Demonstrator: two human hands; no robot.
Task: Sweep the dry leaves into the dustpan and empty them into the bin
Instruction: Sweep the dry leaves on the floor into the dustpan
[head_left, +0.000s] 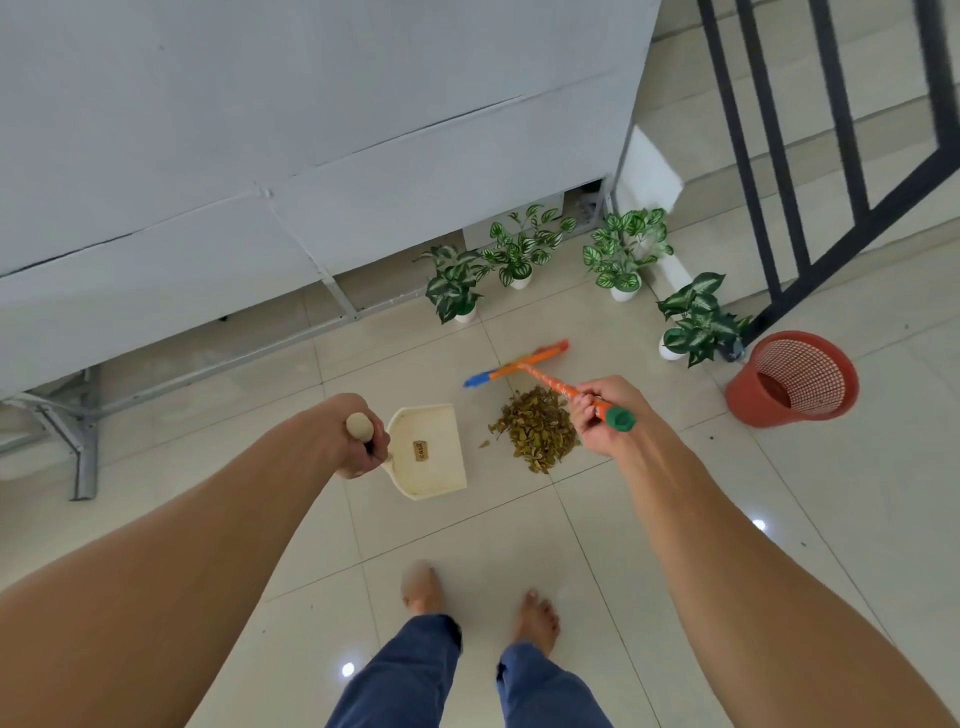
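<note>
A pile of dry brown leaves (535, 431) lies on the tiled floor. Just left of it sits a cream dustpan (431, 457), its open edge facing the pile. My left hand (358, 441) grips the dustpan's upright wooden handle. My right hand (597, 415) holds an orange broom (524, 364) near its green end cap. The broom's orange and blue head rests on the floor just beyond the pile. A red mesh bin (795, 379) stands to the right of the leaves, tilted, with nothing visible inside.
Several potted plants with green and white leaves (519, 249) stand in a row behind the pile. A white wall with a metal frame (83, 441) runs along the left. A black stair railing (810, 208) rises at the right. My bare feet (535, 618) stand on the tiles below.
</note>
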